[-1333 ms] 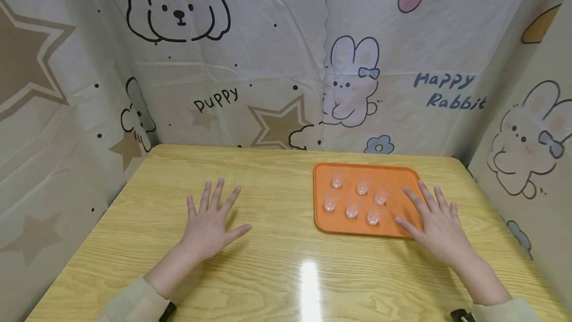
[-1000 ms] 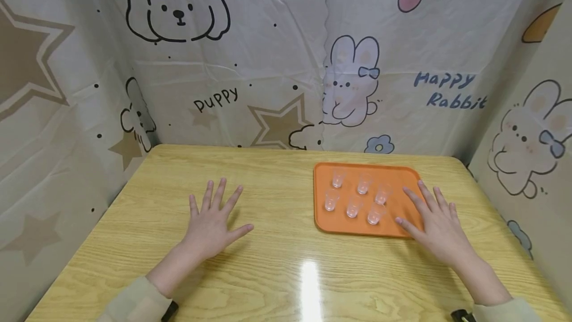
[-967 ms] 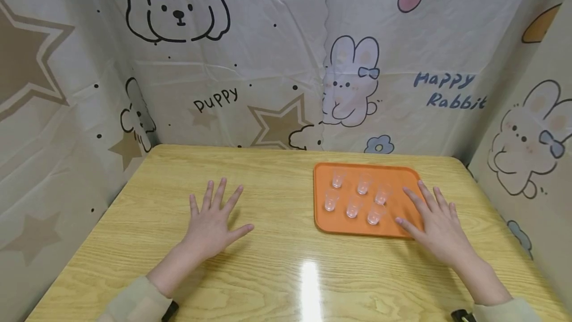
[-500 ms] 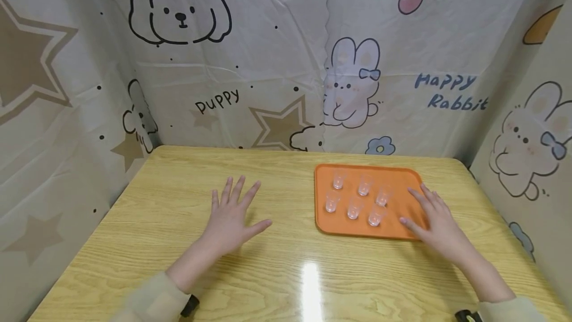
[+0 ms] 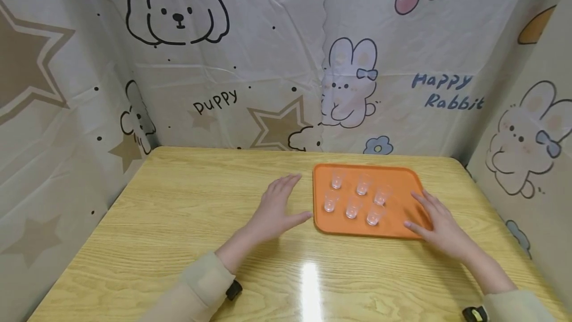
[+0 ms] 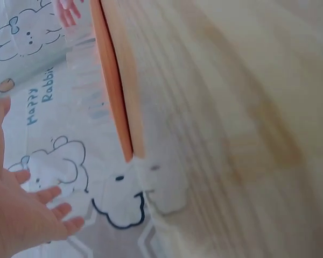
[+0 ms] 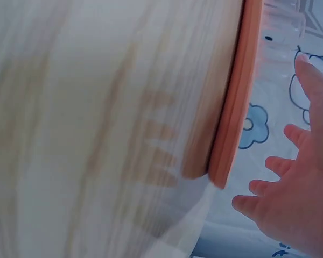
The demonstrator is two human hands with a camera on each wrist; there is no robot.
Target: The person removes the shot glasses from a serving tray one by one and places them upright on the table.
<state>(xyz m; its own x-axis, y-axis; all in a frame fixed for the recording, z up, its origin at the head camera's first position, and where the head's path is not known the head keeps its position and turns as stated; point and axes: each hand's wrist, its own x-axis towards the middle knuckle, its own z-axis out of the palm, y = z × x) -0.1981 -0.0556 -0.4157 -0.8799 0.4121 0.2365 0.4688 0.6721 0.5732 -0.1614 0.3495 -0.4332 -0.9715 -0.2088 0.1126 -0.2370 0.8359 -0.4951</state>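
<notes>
My left hand [image 5: 272,210], fingers spread, hovers at the orange tray's [image 5: 406,180] nine o'clock edge; my right hand [image 5: 435,222], spread, rests at its four o'clock corner.

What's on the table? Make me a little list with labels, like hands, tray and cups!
left hand: open, fingers straight, just left of the tray, holding nothing
right hand: open, fingers at the tray's right edge
tray: orange, flat on the table, right of middle
cups: six small clear ones, upright on the tray, two rows of three
table: light wood, shiny
behind: cloth with puppy, rabbits, stars, cherries
</notes>
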